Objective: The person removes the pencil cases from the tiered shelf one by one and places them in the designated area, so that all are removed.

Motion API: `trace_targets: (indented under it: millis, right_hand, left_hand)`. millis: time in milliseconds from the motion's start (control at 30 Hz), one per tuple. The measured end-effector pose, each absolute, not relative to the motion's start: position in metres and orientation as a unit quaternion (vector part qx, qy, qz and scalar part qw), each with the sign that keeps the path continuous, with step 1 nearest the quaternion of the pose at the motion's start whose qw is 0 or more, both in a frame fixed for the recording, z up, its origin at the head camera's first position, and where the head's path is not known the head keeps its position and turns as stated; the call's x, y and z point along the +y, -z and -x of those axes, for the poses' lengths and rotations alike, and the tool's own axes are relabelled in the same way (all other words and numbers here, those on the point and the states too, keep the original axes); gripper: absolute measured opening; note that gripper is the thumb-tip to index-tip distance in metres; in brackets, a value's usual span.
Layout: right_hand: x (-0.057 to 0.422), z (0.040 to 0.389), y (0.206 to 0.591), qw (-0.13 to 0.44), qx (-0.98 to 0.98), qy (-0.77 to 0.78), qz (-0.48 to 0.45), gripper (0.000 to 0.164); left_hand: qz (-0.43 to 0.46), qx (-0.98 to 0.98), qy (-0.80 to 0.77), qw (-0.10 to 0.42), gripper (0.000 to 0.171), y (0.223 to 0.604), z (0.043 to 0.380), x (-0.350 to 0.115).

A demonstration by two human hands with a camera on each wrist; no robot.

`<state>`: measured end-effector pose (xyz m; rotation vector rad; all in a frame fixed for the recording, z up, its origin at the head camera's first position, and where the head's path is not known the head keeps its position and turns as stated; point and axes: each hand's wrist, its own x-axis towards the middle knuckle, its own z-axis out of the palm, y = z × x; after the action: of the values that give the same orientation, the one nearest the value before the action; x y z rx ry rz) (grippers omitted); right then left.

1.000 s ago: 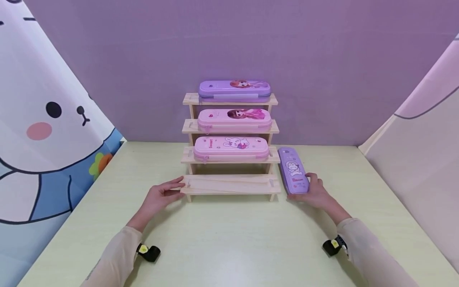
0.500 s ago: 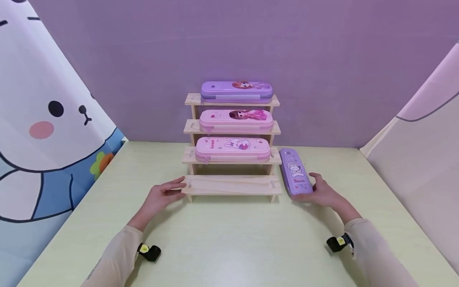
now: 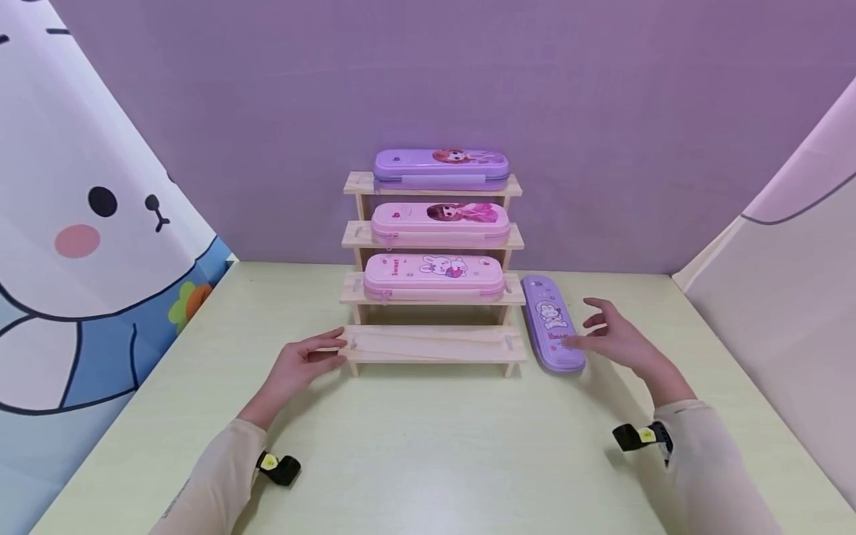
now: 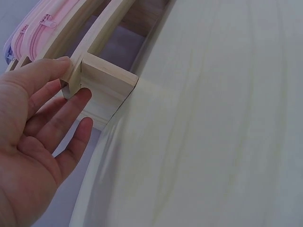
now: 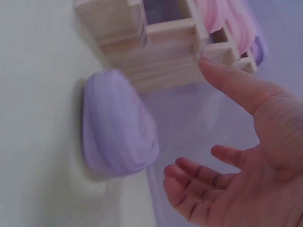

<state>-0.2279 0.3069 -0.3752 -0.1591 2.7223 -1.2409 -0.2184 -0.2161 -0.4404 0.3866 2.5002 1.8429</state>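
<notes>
A stepped wooden display rack (image 3: 431, 349) stands mid-table. My left hand (image 3: 297, 371) holds the left end of its lowest shelf, with the thumb (image 4: 49, 71) against the board's edge in the left wrist view. Two pink pencil cases lie on the middle shelves, one with a rabbit (image 3: 394, 276) and one with a doll (image 3: 411, 218); a purple doll pencil case (image 3: 414, 161) lies on the top shelf. Flat on the table, right of the rack, is a purple pencil case (image 3: 550, 323). Just above and right of it hovers my right hand (image 3: 622, 340), fingers spread and apart from it (image 5: 118, 123).
The pale table (image 3: 428, 453) runs back to a purple cloth wall (image 3: 602, 148). A cartoon-printed curtain (image 3: 100, 319) hangs on the left and a pale one (image 3: 789, 297) on the right. Black wrist cameras (image 3: 281, 469) hang at both sleeves.
My right hand has let go of the purple pencil case on the table and lifted up and to the right. That case has shifted slightly right. The left hand stays at the rack.
</notes>
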Motion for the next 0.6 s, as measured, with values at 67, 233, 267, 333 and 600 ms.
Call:
trace_targets:
  millis: [67, 233, 267, 333, 600]
  right_hand:
    - [0.304, 0.228, 0.371, 0.061, 0.901, 0.426, 0.061, 0.094]
    - [0.294, 0.232, 0.363, 0.041, 0.895, 0.438, 0.074, 0.091]
    - [0.292, 0.233, 0.362, 0.037, 0.894, 0.440, 0.076, 0.090]
    - [0.289, 0.235, 0.360, 0.027, 0.892, 0.445, 0.079, 0.088]
    - [0.274, 0.244, 0.353, 0.004, 0.879, 0.465, 0.101, 0.083]
  left_hand:
    - [-0.123, 0.799, -0.589, 0.006, 0.034, 0.441, 0.219, -0.216]
    - [-0.124, 0.802, -0.585, 0.003, 0.034, 0.442, 0.219, -0.218]
    - [-0.125, 0.802, -0.585, 0.003, 0.034, 0.442, 0.219, -0.218]
    - [-0.128, 0.800, -0.586, 0.003, 0.034, 0.441, 0.219, -0.217]
    - [-0.123, 0.799, -0.589, 0.007, 0.034, 0.440, 0.219, -0.217]
